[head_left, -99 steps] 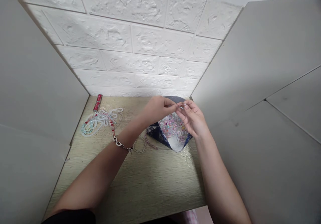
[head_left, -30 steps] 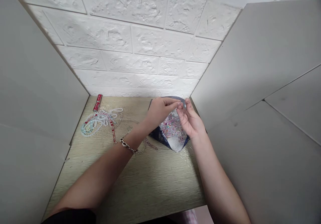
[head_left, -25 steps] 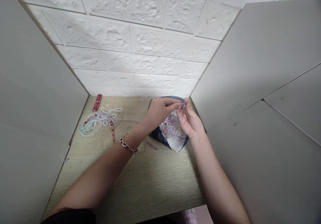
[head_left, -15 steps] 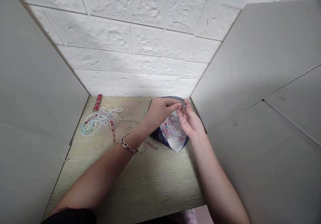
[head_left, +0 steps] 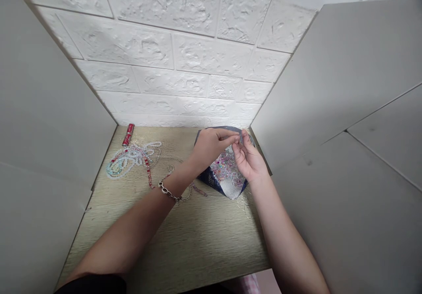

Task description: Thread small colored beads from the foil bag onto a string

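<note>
My left hand (head_left: 212,147) reaches over an open dark blue bag (head_left: 212,183) with a silvery inside, its thumb and forefinger pinched together. Close against those fingertips is my right hand (head_left: 249,157), palm turned up, with thumb and fingers bent inward. Whatever sits between the fingertips is too small to make out. Below both hands, a heap of tiny pink, clear and coloured beads (head_left: 227,168) fills the bag. Strung beads (head_left: 133,155) in white, pale blue and red lie on the table to the left, and one strand runs under my left wrist.
A shiny red cylinder (head_left: 128,135) lies at the back left of the wooden table (head_left: 198,241). Fine clear threads (head_left: 243,206) trail by the bag's front. A white brick-patterned wall (head_left: 191,61) stands behind, with grey panels (head_left: 329,100) on both sides.
Almost nothing differs. Both hands stay fingertip to fingertip above the bag, with only a very slight shift of the fingers.
</note>
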Demonstrator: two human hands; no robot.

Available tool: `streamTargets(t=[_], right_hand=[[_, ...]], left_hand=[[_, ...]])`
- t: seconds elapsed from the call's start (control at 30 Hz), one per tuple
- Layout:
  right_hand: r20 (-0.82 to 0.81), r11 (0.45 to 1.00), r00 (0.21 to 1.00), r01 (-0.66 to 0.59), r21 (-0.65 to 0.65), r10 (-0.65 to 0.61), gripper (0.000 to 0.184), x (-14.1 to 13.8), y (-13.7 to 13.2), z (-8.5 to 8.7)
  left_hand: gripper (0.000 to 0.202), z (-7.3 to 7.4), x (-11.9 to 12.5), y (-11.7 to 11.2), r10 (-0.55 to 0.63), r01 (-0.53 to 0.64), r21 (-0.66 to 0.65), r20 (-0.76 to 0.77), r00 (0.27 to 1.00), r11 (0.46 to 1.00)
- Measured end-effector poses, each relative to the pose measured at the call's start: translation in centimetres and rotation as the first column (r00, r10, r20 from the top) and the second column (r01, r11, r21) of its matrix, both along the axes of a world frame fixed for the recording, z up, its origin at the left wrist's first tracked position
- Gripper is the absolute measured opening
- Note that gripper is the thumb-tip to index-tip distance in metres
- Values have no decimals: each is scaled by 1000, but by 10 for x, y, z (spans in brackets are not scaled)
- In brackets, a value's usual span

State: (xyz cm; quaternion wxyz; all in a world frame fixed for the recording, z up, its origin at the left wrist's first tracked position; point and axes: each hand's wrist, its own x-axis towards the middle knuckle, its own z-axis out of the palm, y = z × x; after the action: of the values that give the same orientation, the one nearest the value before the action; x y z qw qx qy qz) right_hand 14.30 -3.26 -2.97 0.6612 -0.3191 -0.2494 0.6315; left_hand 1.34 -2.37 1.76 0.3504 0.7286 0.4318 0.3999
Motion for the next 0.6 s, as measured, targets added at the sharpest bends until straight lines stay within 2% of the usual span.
streamTargets(t=[0.17,0.33,0.5,0.6], right_hand=[[-70,1000,997,-17,-23,16,10,-2,0,2],[-26,1000,1000,-12,-11,12,11,-2,0,1],[-116,997,993,-15,-72,7,8,-3,-1,4],[-114,997,993,-11,-82,1,8,-3,-2,5]], left_hand=[[21,-1,0,1,-3,4,30,-20,1000,1000],[20,0,-1,2,-24,24,2,-10,1000,1000],[21,-2,-2,2,-30,30,14,13,999,999],[20,-2,-1,2,-35,35,22,18,999,999]])
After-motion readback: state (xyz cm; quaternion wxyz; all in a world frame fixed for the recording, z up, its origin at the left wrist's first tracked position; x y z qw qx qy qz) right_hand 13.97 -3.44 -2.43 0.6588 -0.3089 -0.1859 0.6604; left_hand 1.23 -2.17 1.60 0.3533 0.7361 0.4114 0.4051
